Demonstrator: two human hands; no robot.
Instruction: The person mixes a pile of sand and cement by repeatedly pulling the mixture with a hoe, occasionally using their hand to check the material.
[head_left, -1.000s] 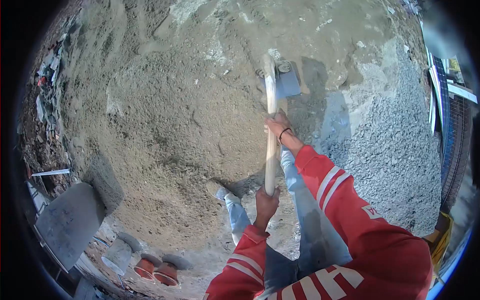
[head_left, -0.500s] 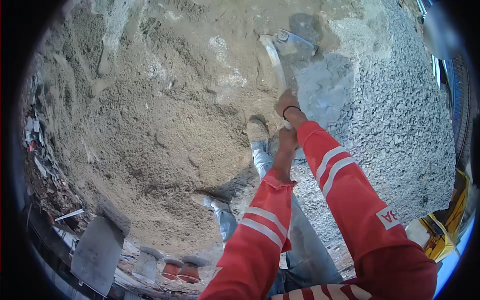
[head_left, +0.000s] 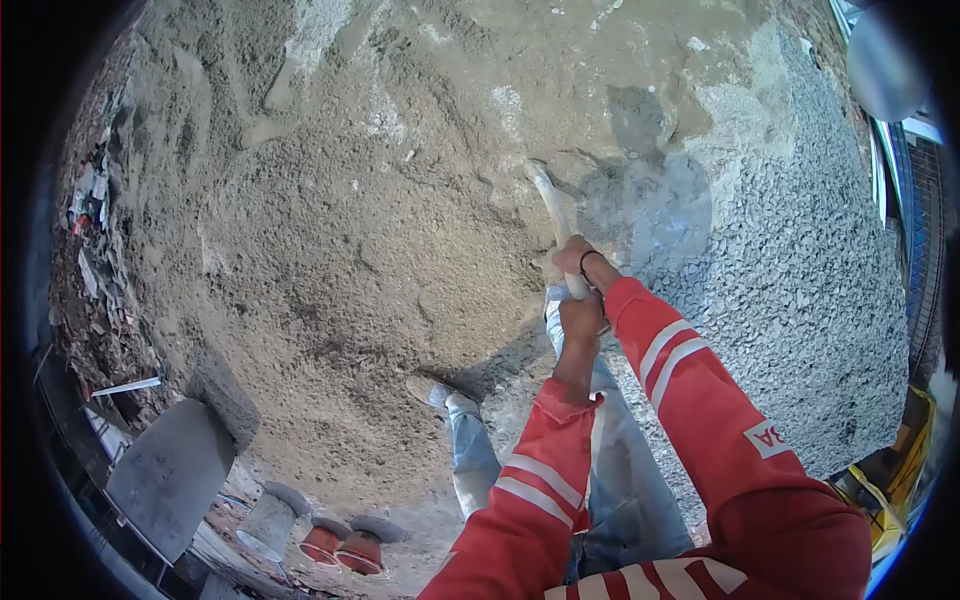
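Just beyond our fists, left of the pale gravel (head_left: pixel 800 300), a wooden handle (head_left: pixel 550 197) runs away from us over the sandy ground (head_left: pixel 300 220), leaning a little to the left at its far end, where we cannot clearly make out any tool head. We keep both hands closed around its near part, the right hand (head_left: pixel 573 256) farther along the shaft and the left hand (head_left: pixel 580 316) just behind it, nearer our body. Well apart, at the near left, we see two red buckets (head_left: pixel 359 551) beside a grey bucket (head_left: pixel 267 524).
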